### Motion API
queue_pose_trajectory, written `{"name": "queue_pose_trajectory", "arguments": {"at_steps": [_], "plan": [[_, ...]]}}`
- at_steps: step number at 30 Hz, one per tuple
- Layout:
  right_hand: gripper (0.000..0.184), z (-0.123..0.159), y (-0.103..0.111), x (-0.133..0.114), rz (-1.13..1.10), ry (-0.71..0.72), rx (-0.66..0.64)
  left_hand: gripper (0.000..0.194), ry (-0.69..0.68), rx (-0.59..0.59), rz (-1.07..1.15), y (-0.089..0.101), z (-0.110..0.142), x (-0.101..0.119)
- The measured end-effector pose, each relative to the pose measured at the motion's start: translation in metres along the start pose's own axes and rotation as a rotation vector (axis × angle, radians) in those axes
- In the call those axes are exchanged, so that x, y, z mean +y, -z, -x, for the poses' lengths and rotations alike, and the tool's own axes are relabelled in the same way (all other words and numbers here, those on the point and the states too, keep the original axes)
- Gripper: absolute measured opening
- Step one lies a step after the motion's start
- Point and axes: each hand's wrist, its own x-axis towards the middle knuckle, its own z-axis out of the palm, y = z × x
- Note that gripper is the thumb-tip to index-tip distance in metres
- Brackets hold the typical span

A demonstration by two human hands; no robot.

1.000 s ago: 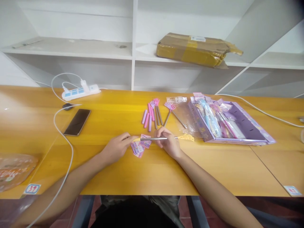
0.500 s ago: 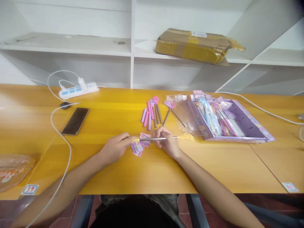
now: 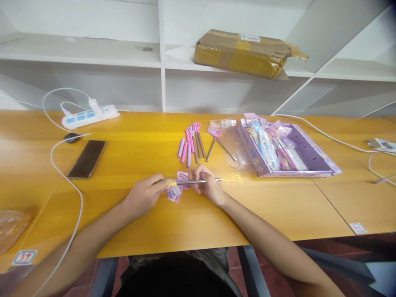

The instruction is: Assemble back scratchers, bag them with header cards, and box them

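A back scratcher [image 3: 189,182] with a metal rod and a yellow claw lies level across both hands. My left hand [image 3: 147,194] is closed round its yellow handle end. My right hand [image 3: 208,185] grips the rod near the claw. Under the rod, small printed cards [image 3: 173,193] lie on the table, partly covered. Beyond my hands are several loose pink and purple handles [image 3: 189,156] and metal rods with pink and purple claws [image 3: 211,149]. Clear plastic bags [image 3: 239,154] lie to their right.
At the right stands a purple display box [image 3: 318,159] holding bagged back scratchers. On the left are a phone [image 3: 87,159], a power strip [image 3: 91,117] and a white cable [image 3: 81,206]. A taped carton [image 3: 238,53] rests on the shelf behind.
The view has swung slightly to the right, so everything appears shifted left. Both hands keep their hold on the back scratcher, with little visible movement against the table.
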Motion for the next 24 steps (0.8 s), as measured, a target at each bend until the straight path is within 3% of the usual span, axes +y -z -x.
{"name": "queue_pose_trajectory", "arguments": {"at_steps": [8,15,20,24], "plan": [[0.031,0.001,-0.016,0.011,-0.002,-0.033,-0.051,0.035,0.007,0.022,0.070,-0.011,0.000,0.015],[0.035,-0.008,-0.007,0.001,0.068,-0.136,-0.050,0.035,0.165,0.049,0.158,-0.013,-0.001,0.030],[0.042,-0.012,0.014,-0.012,-0.018,-0.090,0.155,0.029,0.187,0.161,0.119,-0.002,-0.003,0.019],[0.036,-0.016,0.035,-0.021,-0.062,-0.021,0.316,0.028,0.199,0.228,0.058,0.005,-0.005,0.005]]}}
